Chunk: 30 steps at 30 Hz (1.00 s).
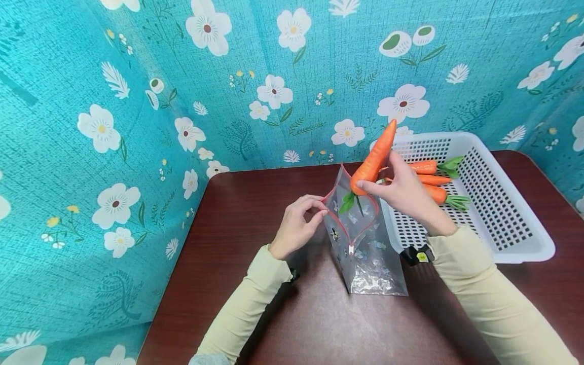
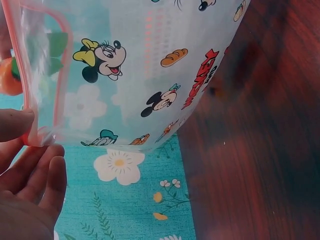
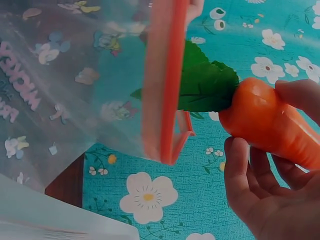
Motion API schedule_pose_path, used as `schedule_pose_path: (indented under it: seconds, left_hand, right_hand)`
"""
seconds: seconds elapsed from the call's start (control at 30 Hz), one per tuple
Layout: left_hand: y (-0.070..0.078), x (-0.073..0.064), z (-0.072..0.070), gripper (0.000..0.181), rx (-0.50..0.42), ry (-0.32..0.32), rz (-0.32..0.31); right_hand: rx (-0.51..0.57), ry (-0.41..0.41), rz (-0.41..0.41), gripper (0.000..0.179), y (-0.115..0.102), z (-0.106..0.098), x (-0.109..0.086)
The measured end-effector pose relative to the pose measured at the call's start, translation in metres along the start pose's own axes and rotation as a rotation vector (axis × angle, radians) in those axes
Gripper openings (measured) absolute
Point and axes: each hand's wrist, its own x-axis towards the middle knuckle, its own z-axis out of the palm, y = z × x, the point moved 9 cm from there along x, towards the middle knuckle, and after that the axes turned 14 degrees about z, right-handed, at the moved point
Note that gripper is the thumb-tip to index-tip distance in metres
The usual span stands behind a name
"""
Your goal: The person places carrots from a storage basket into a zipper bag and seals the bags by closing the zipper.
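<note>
A clear zip bag [image 1: 371, 263] with cartoon prints and a red zip edge stands upright on the table, its mouth spread apart. My left hand [image 1: 298, 223] pinches the bag's red rim at the left corner between thumb and fingers. In my right hand [image 1: 406, 190] is a toy carrot [image 1: 375, 159], gripped near its thick end, tip pointing up and leaves down. The green leaves [image 3: 207, 80] reach into the bag's mouth, while the orange body is still outside, above the rim. In the left wrist view the leaves show through the clear plastic [image 2: 120, 100].
A white perforated basket [image 1: 506, 203] stands on the right, just behind my right forearm. Several more carrots [image 1: 433, 180] lie in it. The dark red-brown table [image 1: 246, 213] ends at a teal flowered cloth [image 1: 255, 126] hanging behind and to the left.
</note>
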Motion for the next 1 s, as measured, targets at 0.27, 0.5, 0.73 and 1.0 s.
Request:
schedule_pose_path:
  seconds: [0.27,0.5,0.73,1.0]
  left_hand:
    - [-0.002,-0.001,0.0,0.005,-0.004,-0.002,-0.012]
    - [0.0,0.0,-0.001,0.006,-0.005,0.005,0.001]
    - [0.001,0.002,-0.003,0.005,0.004,0.012,0.015]
    - [-0.002,0.001,-0.001,0.005,-0.008,0.004,-0.009]
  right_hand:
    - [-0.1,0.027,-0.062,0.056,-0.001,0.006,0.0]
    - [-0.159,0.025,-0.069,0.053,0.0,0.011,0.0]
    - [-0.2,0.011,-0.062,0.052,0.001,0.017,-0.002]
    - [-0.219,-0.015,-0.043,0.054,0.003,0.021,-0.002]
